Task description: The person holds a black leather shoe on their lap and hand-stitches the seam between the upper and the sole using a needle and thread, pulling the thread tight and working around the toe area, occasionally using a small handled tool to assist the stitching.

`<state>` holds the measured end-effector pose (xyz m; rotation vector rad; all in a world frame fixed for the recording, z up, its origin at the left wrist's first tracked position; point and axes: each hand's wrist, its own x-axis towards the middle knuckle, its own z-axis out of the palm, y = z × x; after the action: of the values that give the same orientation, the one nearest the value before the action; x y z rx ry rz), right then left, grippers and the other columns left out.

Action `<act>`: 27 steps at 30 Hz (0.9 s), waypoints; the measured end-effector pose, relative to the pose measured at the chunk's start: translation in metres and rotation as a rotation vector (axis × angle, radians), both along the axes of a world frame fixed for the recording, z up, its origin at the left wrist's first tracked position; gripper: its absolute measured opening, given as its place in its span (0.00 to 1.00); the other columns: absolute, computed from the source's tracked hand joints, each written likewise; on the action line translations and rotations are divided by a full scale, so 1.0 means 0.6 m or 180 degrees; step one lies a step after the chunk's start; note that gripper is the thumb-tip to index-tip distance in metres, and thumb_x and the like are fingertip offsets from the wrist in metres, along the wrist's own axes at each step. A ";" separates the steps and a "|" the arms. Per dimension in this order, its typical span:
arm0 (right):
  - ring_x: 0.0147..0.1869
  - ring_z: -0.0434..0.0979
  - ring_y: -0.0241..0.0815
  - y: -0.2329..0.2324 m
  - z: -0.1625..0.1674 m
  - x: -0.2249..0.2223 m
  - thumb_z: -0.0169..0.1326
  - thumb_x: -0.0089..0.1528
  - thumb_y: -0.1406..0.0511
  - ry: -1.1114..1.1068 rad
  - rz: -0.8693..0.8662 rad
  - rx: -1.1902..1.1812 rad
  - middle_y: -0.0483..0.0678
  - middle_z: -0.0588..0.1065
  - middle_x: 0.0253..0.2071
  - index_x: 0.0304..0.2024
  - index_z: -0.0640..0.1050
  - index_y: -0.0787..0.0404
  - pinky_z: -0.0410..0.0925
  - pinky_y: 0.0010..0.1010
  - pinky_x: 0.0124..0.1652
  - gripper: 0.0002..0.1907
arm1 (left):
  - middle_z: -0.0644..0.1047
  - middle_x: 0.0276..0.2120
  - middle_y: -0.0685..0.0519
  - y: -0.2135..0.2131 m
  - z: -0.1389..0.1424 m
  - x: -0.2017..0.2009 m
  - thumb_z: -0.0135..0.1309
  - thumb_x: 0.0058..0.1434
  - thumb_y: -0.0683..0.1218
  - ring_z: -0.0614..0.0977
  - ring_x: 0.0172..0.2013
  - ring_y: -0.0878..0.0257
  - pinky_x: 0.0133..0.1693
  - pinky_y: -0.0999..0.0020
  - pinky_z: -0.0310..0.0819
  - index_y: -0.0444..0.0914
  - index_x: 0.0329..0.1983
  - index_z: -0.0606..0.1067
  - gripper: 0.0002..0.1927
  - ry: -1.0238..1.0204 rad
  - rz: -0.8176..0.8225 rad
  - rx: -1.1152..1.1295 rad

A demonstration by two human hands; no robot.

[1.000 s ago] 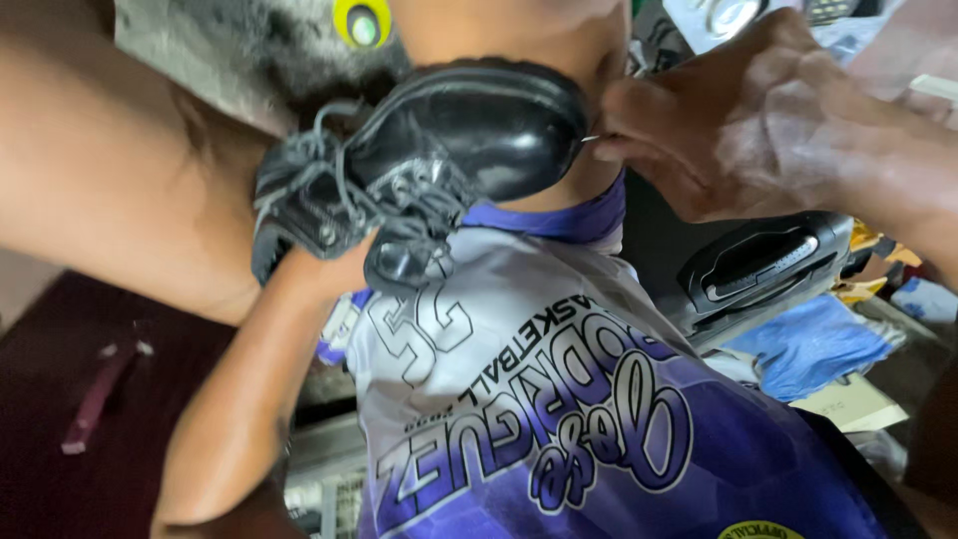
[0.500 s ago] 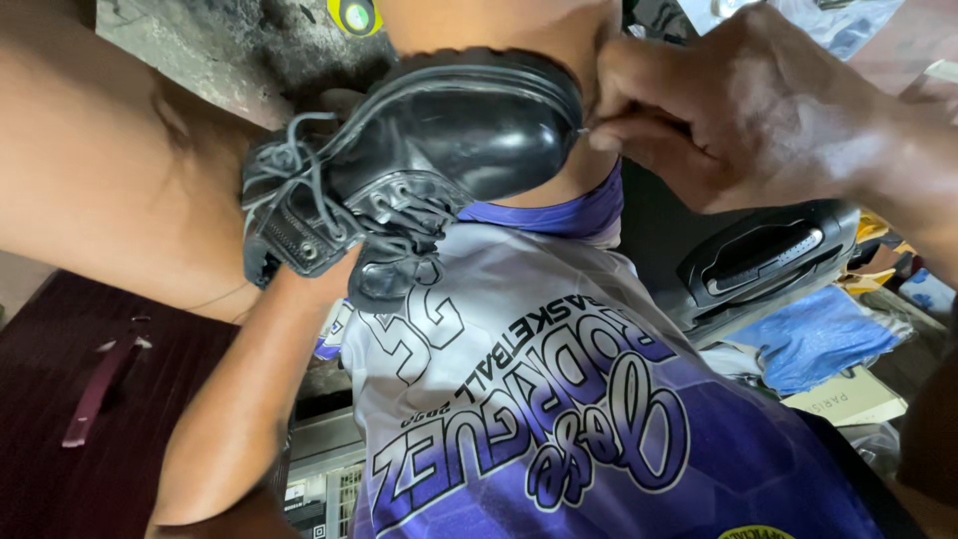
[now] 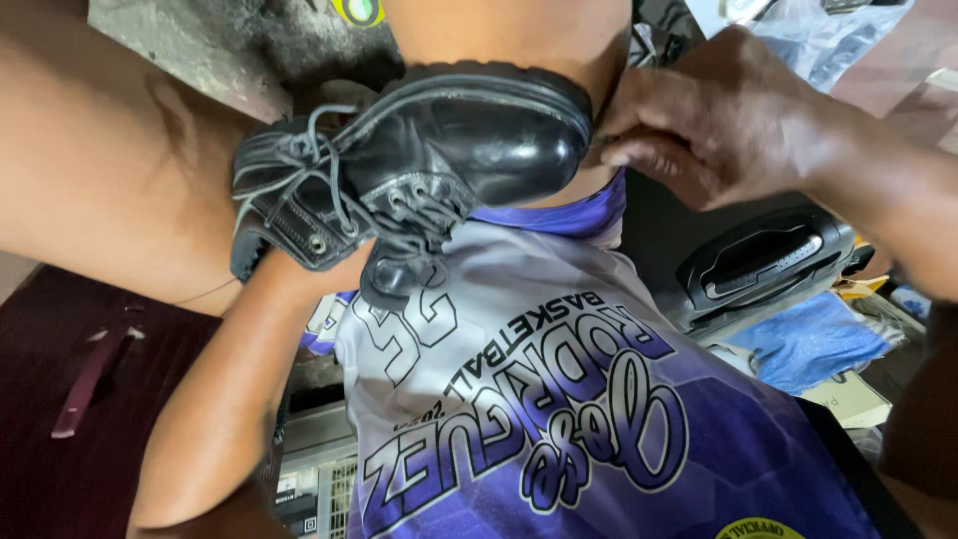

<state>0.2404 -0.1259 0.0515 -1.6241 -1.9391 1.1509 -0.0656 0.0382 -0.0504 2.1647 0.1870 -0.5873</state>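
A: What are the fingers doing?

B: The right hand (image 3: 723, 125) has its fingers (image 3: 639, 150) drawn almost closed, pinching at the toe edge of the black leather boot (image 3: 439, 165). Whether they grip something thin there, I cannot tell. The left hand is out of view; only the left forearm (image 3: 239, 399) rises under the boot.

A: And the boot?

B: It lies on its side, centre of view, glossy rounded toe to the right, grey laces (image 3: 299, 170) loose on the left, above a purple and white jersey (image 3: 559, 419).
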 end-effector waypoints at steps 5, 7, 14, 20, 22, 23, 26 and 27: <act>0.23 0.76 0.47 0.000 0.074 -0.037 0.64 0.60 0.65 -0.1531 0.0112 0.0512 0.49 0.77 0.27 0.47 0.81 0.64 0.66 0.36 0.21 0.14 | 0.80 0.47 0.42 0.002 0.004 0.002 0.55 0.60 0.52 0.79 0.49 0.43 0.53 0.51 0.71 0.40 0.49 0.79 0.18 0.0034 -0.0023 -0.0066; 0.25 0.76 0.47 -0.007 0.087 -0.051 0.64 0.62 0.66 -0.1781 0.0037 0.0540 0.49 0.77 0.29 0.44 0.79 0.63 0.66 0.36 0.23 0.11 | 0.80 0.47 0.42 0.003 0.003 0.003 0.55 0.60 0.53 0.79 0.49 0.43 0.53 0.50 0.71 0.40 0.49 0.79 0.18 0.0015 -0.0031 -0.0065; 0.27 0.76 0.39 -0.012 0.070 -0.035 0.65 0.64 0.55 -0.2095 0.0142 0.0705 0.44 0.76 0.31 0.34 0.76 0.58 0.65 0.30 0.26 0.16 | 0.80 0.47 0.42 0.005 -0.004 0.012 0.55 0.59 0.54 0.79 0.49 0.43 0.54 0.50 0.70 0.41 0.49 0.79 0.19 0.0064 -0.0095 -0.0092; 0.26 0.76 0.41 -0.016 0.058 -0.018 0.67 0.60 0.50 -0.2122 0.0152 0.0868 0.43 0.73 0.23 0.27 0.74 0.56 0.64 0.31 0.25 0.21 | 0.80 0.48 0.42 0.006 -0.006 0.015 0.55 0.59 0.56 0.78 0.49 0.43 0.54 0.50 0.70 0.41 0.49 0.80 0.20 0.0128 -0.0162 -0.0092; 0.25 0.75 0.42 -0.025 0.052 -0.014 0.65 0.62 0.49 -0.2089 0.0129 0.0933 0.44 0.72 0.22 0.27 0.74 0.56 0.63 0.31 0.25 0.23 | 0.80 0.48 0.42 0.006 -0.008 0.013 0.55 0.59 0.56 0.78 0.50 0.43 0.54 0.49 0.70 0.41 0.50 0.80 0.20 0.0155 -0.0176 -0.0105; 0.25 0.75 0.42 -0.030 0.047 -0.011 0.64 0.64 0.48 -0.2062 0.0123 0.0931 0.45 0.71 0.22 0.27 0.74 0.57 0.63 0.31 0.26 0.24 | 0.80 0.48 0.42 0.007 -0.009 0.012 0.55 0.59 0.56 0.78 0.50 0.43 0.54 0.49 0.70 0.41 0.50 0.80 0.21 0.0161 -0.0173 -0.0107; 0.23 0.73 0.44 -0.043 0.034 -0.006 0.62 0.64 0.46 -0.2078 0.0126 0.0820 0.45 0.69 0.19 0.24 0.73 0.56 0.62 0.34 0.26 0.26 | 0.80 0.48 0.42 0.007 -0.010 0.007 0.55 0.58 0.57 0.78 0.50 0.43 0.55 0.49 0.70 0.42 0.50 0.80 0.21 0.0183 -0.0176 -0.0105; 0.22 0.72 0.44 -0.046 0.031 -0.007 0.62 0.63 0.46 -0.2100 0.0125 0.0748 0.46 0.68 0.18 0.22 0.73 0.56 0.62 0.35 0.26 0.26 | 0.80 0.48 0.42 0.007 -0.009 0.006 0.55 0.58 0.57 0.78 0.50 0.43 0.55 0.49 0.70 0.42 0.50 0.80 0.21 0.0198 -0.0174 -0.0113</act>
<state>0.2363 -0.1535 0.0703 -1.9956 -2.3810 0.3795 -0.0620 0.0422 -0.0558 2.1242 0.1503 -0.6847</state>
